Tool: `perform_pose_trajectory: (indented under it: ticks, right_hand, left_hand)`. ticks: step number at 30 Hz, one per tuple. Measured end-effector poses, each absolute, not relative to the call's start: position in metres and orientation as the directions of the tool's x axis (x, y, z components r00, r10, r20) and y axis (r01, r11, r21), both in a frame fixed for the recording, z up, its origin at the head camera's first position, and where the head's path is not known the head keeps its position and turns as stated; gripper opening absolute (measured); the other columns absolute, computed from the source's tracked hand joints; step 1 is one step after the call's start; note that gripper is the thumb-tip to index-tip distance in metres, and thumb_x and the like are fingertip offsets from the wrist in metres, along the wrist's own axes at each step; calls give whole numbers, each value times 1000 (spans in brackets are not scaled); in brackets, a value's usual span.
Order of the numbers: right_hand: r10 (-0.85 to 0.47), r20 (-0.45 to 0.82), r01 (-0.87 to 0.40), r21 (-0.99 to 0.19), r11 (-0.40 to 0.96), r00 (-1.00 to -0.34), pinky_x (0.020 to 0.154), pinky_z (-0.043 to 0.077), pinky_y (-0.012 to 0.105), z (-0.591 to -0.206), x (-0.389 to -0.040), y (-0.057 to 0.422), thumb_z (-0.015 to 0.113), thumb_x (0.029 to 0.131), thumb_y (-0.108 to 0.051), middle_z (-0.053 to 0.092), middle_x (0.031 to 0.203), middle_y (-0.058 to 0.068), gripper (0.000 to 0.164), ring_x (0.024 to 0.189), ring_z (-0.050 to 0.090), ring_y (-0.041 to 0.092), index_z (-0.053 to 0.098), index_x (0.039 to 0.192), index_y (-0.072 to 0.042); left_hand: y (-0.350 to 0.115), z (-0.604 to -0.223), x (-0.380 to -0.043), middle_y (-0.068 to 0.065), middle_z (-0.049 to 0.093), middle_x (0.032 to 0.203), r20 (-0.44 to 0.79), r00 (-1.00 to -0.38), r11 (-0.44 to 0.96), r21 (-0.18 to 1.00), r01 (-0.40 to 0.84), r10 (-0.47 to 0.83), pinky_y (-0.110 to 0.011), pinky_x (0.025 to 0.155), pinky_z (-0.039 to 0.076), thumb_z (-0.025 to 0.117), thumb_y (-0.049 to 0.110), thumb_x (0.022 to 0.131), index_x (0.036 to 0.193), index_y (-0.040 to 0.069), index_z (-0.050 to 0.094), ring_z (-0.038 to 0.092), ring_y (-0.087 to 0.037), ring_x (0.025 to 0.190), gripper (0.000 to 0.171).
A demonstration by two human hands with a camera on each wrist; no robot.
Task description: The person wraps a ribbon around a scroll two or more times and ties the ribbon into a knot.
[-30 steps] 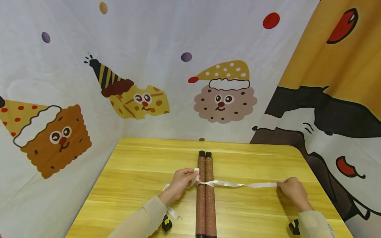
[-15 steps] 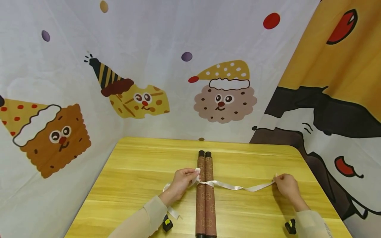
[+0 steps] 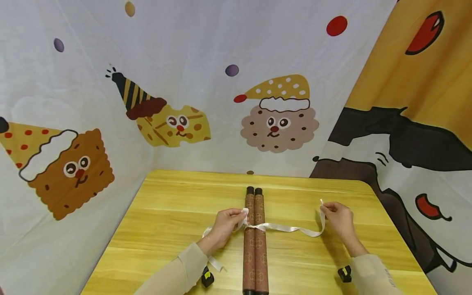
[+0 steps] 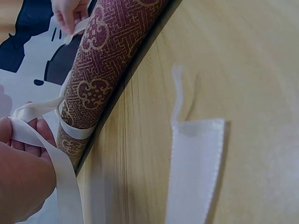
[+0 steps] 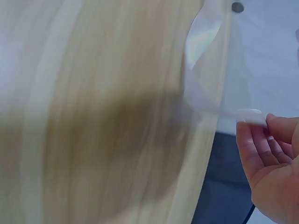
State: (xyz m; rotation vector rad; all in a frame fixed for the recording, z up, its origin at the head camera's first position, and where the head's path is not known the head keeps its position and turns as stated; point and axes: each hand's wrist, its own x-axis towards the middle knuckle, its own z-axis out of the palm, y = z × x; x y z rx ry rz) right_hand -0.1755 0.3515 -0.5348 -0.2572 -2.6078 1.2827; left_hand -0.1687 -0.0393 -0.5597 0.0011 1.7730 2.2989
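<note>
Two long brown patterned scrolls [image 3: 255,250] with black end knobs lie side by side on the table. A white ribbon [image 3: 280,227] passes round them near the middle, as the left wrist view also shows on the patterned scroll [image 4: 100,70]. Just left of the scrolls, my left hand [image 3: 220,224] pinches a loop of the ribbon between thumb and fingers. My right hand [image 3: 340,219], raised off to the right, pinches the ribbon's other end, and the stretch between sags. In the left wrist view a loose ribbon end [image 4: 196,163] lies on the wood.
The yellow wood-grain table [image 3: 177,192] meets a cartoon-printed cloth [image 3: 191,49] at its back. Strapped at the wrists are small black devices, one under the left sleeve [image 3: 207,277] and one beside the right sleeve [image 3: 344,273].
My right hand has moved left toward the scrolls and up, carrying the ribbon end. The ribbon, taut before, now droops in a curve. My left hand has stayed in place.
</note>
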Motion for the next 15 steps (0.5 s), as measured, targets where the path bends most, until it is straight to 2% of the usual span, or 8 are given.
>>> perform_pose_trajectory:
  ticks: [4, 7, 15]
  right_hand:
    - [199, 133, 13, -801, 599, -971, 65, 55, 17, -530, -177, 335, 69, 100, -5, 74, 102, 26, 24, 85, 75, 29, 70, 117, 13]
    - [159, 122, -8, -816, 578, -980, 67, 56, 18, -527, -177, 324, 68, 102, -8, 75, 104, 25, 26, 88, 76, 28, 71, 119, 12]
    - [122, 169, -77, -838, 541, -978, 69, 58, 23, -525, -178, 292, 71, 101, -9, 77, 101, 17, 19, 89, 74, 29, 77, 113, 3]
  left_hand:
    - [-39, -560, -168, -20, 77, 96, -136, -973, -234, 956, -178, 185, -26, 74, 58, 74, 10, 98, 110, -10, 72, 74, -15, 77, 23]
    - [-39, -561, -168, -17, 78, 94, -138, -973, -233, 956, -180, 183, -25, 72, 57, 74, 10, 98, 109, -10, 72, 74, -15, 76, 23]
    - [-38, -561, -169, -16, 78, 94, -140, -975, -217, 960, -176, 173, -21, 66, 53, 75, 10, 97, 107, -9, 74, 71, -12, 75, 21]
